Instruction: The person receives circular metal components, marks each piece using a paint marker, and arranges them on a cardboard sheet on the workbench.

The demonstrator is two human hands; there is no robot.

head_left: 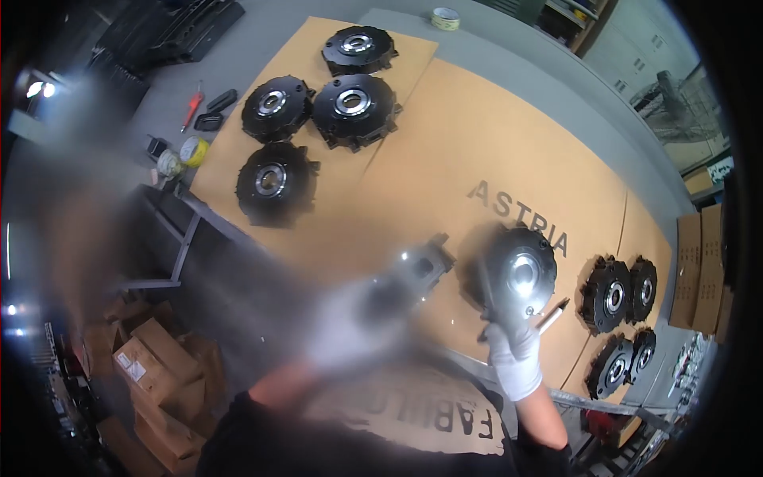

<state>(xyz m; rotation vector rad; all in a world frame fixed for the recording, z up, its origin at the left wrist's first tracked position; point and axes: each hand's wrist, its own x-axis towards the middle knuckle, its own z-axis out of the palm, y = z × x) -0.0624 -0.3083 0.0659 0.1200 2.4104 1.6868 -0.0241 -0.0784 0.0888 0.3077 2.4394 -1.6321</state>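
Note:
My left hand (342, 330), in a white glove, is blurred. Its fingers close around a dark tool (421, 270) with a squared end, whose kind I cannot make out. My right hand (513, 362), also white-gloved, grips the lower edge of a black toothed disc (509, 270), which is tilted and catches bright glare at its centre. By the right fingers a white marker (552, 316) with a dark tip points up and right; whether the hand holds it too is unclear. Cardboard (445, 151) lettered "ASTRIA" lies beneath.
Several similar discs (352, 103) lie at the upper left of the cardboard. More discs (610, 294) stand at the right. Tape rolls (193, 151) and a red-handled tool (191, 110) lie at the left. Cardboard boxes (159, 358) are piled on the floor. A blurred patch covers the left side.

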